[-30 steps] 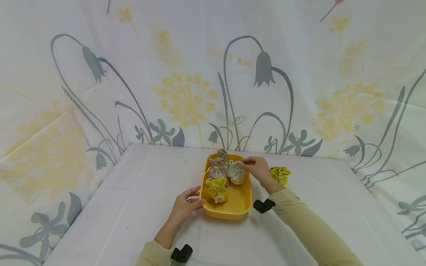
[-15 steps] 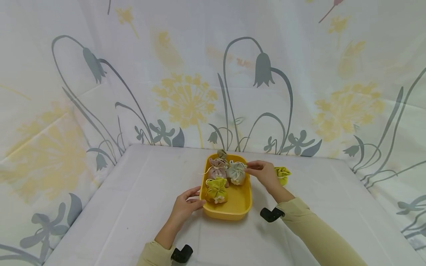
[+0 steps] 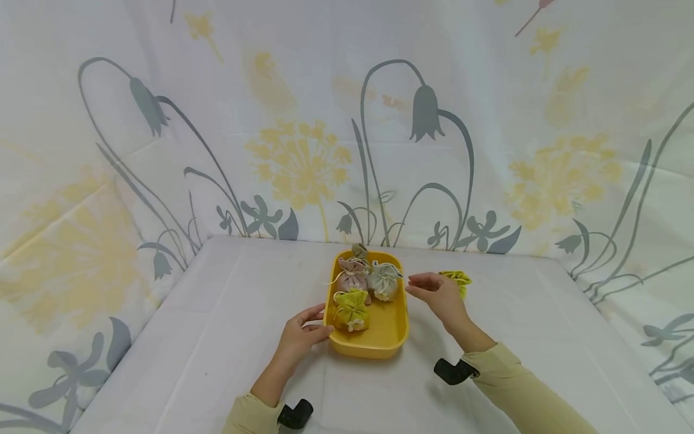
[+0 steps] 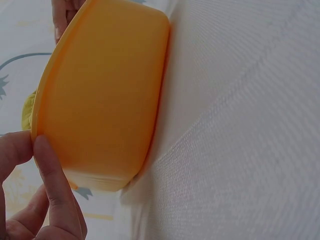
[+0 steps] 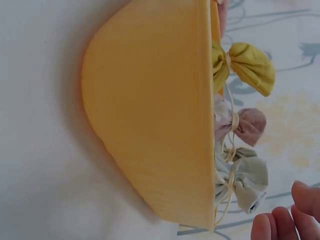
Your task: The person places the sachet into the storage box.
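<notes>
Hold the tray (image 3: 398, 337) near the table's (image 3: 217, 337) back edge steady with left hand (image 3: 300, 334) pinching its rim, and reach right hand (image 3: 440, 293), fingers loose and holding nothing, gently to the pouch (image 3: 458, 278) just behind it.

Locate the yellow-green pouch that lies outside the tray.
In the head view, the yellow-green pouch lies on the table, right of the yellow tray, just behind the right hand.

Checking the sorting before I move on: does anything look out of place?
One yellow-green pouch lies on the table, outside the yellow tray and behind the right hand, while the other pouches sit inside it.
</notes>
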{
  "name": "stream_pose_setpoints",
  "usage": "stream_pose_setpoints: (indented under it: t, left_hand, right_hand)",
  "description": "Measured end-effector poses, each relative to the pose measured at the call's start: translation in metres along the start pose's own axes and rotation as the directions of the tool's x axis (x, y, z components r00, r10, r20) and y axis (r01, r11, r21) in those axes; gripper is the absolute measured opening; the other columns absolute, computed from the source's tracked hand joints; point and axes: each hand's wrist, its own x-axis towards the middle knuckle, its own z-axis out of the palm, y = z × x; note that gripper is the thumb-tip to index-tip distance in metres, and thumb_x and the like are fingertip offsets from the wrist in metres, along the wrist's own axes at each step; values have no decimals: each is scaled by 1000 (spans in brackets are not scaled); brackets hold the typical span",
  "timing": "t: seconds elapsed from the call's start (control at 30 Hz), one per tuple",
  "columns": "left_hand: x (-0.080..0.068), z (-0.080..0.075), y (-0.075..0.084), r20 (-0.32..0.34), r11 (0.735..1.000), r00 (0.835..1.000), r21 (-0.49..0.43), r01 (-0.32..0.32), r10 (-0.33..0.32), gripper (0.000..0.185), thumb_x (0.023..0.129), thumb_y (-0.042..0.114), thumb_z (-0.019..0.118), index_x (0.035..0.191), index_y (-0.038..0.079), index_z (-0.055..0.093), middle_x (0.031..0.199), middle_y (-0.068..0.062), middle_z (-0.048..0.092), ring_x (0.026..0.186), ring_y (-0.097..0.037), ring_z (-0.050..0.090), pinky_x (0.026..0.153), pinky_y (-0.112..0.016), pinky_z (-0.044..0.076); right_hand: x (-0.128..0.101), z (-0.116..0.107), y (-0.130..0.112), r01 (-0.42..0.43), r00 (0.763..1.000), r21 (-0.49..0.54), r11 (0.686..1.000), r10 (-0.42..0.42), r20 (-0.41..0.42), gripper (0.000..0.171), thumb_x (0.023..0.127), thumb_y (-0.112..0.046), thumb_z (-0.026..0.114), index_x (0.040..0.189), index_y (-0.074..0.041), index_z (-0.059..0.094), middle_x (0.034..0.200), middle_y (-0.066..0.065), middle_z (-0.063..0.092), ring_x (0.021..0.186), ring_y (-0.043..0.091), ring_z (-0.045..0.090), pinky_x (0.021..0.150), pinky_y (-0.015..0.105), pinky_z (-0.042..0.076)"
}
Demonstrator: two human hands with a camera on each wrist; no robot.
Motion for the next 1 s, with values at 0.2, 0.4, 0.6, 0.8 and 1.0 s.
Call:
stream_pose_setpoints:
  t: [0.2,0.4,0.6,0.8,1.0]
  left_hand:
    - [0,-1,-1,0,1000,1000,7,-6,6,53,82,8,71,131,3,51,114,-14,51,89,-17,61,74,-30,54]
    - [0,0,-2,2,1000,1000,4,-2,2,54,82,8,71,131,2,51,113,-14,51,88,-17,61,75,-30,54]
    - [0,0,0,-2,1000,1000,5,-7,7,53,82,8,71,131,2,52,113,-14,51,88,-17,60,75,-30,54]
    - [-1,0,0,-4,1000,1000,4,-1,1,53,82,8,71,131,2,51,114,-14,51,89,-17,60,75,-30,54]
    - [-2,0,0,-5,1000,1000,4,-6,6,53,82,8,70,131,2,51,113,-14,51,88,-17,61,75,-30,54]
  right_hand:
    - [-12,-5,4,-8,1000,27,1000,8,-9,31,83,-14,72,109,0,66,101,9,66,91,17,62,80,26,51]
    - [-23,-10,11,3,999,28,1000,-2,-45,31,81,-15,73,107,0,67,99,10,67,84,12,62,74,19,51]
    - [-30,-14,21,16,997,32,999,-13,-79,30,81,-14,73,106,1,67,96,9,68,80,8,62,73,18,51]
    - [-34,-21,29,30,994,28,999,-27,-103,32,81,-14,73,107,3,66,97,10,67,80,6,61,73,17,51]
    - [-37,-32,37,22,989,3,1000,-21,-147,36,81,-17,73,108,5,64,97,10,67,80,2,60,71,16,50]
